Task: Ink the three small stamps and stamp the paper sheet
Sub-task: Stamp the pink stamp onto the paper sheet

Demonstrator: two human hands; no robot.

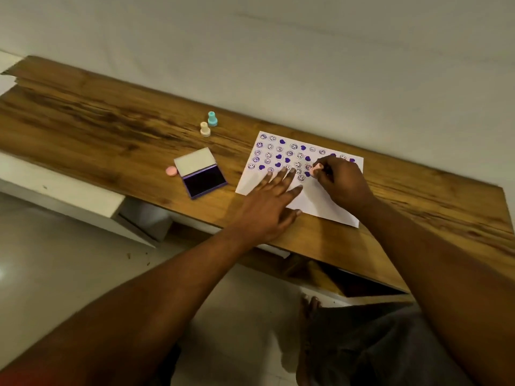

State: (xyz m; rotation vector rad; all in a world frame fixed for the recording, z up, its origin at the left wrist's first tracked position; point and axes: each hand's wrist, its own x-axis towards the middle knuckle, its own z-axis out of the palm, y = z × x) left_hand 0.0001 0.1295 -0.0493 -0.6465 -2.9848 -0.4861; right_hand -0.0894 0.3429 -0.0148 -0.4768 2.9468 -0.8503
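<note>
A person leans over a long wood-grain counter [117,126]. Under both hands lies a white paper sheet [315,203] covered across its far half with purple smiley-face and heart prints. The left hand [271,201] lies flat on the near left part of the sheet with fingers spread, the fingertips reaching the nearest prints. The right hand [341,181] is just beside it, to its right and slightly farther, curled with the fingers pinching a small pale pink stamp [316,170] whose lower end meets the paper among the prints.

To the left of the left hand, off the sheet, a purple ink pad [204,180] sits open with its white-lined lid raised behind the dark pad. A small round pink cap [171,171] lies just beside the pad's far left edge. Farther from the hands, beyond the pad, a small cream stamp [205,129] and a small teal stamp [212,118] stand upright close together on the counter.
</note>
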